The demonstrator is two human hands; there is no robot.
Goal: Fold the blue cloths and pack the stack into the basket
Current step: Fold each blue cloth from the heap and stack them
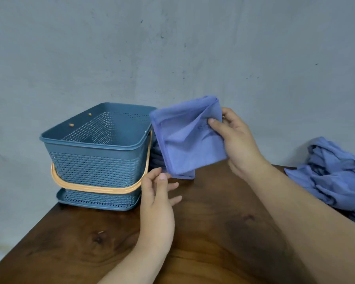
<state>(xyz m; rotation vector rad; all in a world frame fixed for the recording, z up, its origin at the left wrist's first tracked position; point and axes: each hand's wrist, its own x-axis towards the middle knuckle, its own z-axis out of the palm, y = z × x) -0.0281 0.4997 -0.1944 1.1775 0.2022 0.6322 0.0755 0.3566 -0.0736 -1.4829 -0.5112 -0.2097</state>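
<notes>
The task is judged to be in its middle part. One folded cloth (184, 140) is held up in the centre of the frame, over the far side of the wooden table (213, 232). It is pinched at its right side by the right hand (240, 140), with the thumb laid on the front and the fingers hidden behind. Just behind it, between this cloth and the basket (86, 140), a small stack (156, 155) of already folded cloths is partly seen; how many it holds cannot be told. The basket stands at the centre left with its orange handle lowered, and nothing is seen inside it, so the packing is not yet done. At the right edge of the frame a crumpled pile (332, 177) of blue cloths is left to be folded. The left hand (156, 197) is raised just under the lower left corner of the held cloth, its fingers loose and spread, gripping nothing; whether the thumb touches the cloth cannot be told.
</notes>
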